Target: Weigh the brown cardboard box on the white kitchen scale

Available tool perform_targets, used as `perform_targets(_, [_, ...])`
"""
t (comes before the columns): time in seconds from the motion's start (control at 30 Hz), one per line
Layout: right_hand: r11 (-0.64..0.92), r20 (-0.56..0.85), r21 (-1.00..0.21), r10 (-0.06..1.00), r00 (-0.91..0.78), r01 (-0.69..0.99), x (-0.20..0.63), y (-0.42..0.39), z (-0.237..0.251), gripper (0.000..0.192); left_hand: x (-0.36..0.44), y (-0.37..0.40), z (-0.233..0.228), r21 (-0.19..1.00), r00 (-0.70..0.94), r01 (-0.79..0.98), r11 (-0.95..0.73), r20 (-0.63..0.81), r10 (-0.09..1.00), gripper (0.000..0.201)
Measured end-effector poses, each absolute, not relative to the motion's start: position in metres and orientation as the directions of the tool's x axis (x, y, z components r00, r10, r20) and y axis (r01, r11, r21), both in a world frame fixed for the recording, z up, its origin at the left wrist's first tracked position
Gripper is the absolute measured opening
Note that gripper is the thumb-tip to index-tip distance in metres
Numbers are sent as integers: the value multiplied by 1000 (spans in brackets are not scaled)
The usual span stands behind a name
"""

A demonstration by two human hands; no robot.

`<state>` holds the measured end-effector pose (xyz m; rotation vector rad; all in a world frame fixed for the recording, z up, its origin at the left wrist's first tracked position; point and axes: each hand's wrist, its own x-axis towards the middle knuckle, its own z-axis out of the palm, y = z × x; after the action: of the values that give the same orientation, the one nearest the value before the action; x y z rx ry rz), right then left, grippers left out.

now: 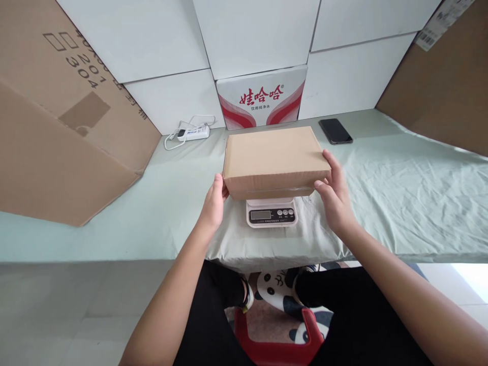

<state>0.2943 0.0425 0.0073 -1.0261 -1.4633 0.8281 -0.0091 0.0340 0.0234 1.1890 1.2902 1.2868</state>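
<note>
A closed brown cardboard box [276,155] is held between my two hands, over a white kitchen scale [271,213]. My left hand [214,203] grips the box's left front corner, thumb up along the side and fingers partly hidden behind it. At the right end, my right hand [335,190] has its thumb at the front face and its fingers on the side. The scale's front panel, with a small display and several round buttons, shows below the box; its platform is mostly covered. Whether the box rests on the platform or hovers just above it, I cannot tell.
A black phone [336,131] lies behind my right hand on the pale green cloth [400,203]. At the back left is a white power strip [193,133] with a cable. White boxes, one with red print [263,99], form the back wall; large cardboard [76,127] flanks both sides.
</note>
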Motion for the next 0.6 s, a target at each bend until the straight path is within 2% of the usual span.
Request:
perform_targets(0.33, [425,432,-868,901,-33,258,298,49,1,74,-7,30,22,999,-103,26,-26,29,994,84])
perform_targets(0.6, [428,434,-881,901,-16,201,297,49,-2,72,-6,30,24,1000,-110,14,-23,24,994,80])
